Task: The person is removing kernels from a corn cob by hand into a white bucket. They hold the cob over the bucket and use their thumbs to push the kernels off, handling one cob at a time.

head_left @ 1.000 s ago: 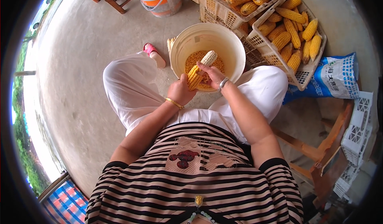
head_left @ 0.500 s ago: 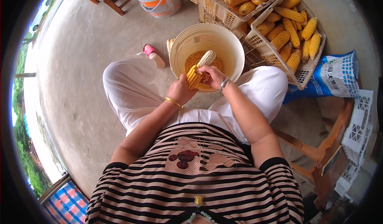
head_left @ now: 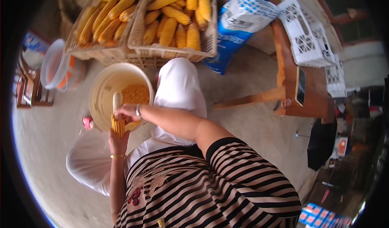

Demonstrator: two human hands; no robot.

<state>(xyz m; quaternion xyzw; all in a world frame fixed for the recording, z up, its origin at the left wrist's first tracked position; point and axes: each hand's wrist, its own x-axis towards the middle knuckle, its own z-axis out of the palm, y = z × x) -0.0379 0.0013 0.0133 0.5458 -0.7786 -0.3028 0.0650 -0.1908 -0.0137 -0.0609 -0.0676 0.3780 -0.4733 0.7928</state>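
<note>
My left hand (head_left: 118, 143) is wrapped round the lower part of an ear of corn (head_left: 118, 125) covered in yellow kernels. Above it a pale, stripped corn cob (head_left: 117, 101) points up over the bucket. Closed fingers of my right hand (head_left: 128, 112) grip where the pale cob meets the yellow part; whether these are one ear or two pieces pressed together, I cannot tell. Both hands are over the near rim of a cream bucket (head_left: 97, 91). Loose yellow kernels (head_left: 136, 95) cover part of its bottom.
Two plastic crates (head_left: 139, 49) heaped with corn ears (head_left: 168, 32) stand beyond the bucket. A clear and orange pail (head_left: 60, 72) is at left. To the right are a blue and white sack (head_left: 239, 29), a wooden stool (head_left: 279, 82) bearing a phone (head_left: 300, 86), and white crates (head_left: 304, 37).
My view has swung to the right, so the bucket and hands now appear further left. The stool, phone and white crates show more fully. Both hands keep hold of the corn over the bucket.
</note>
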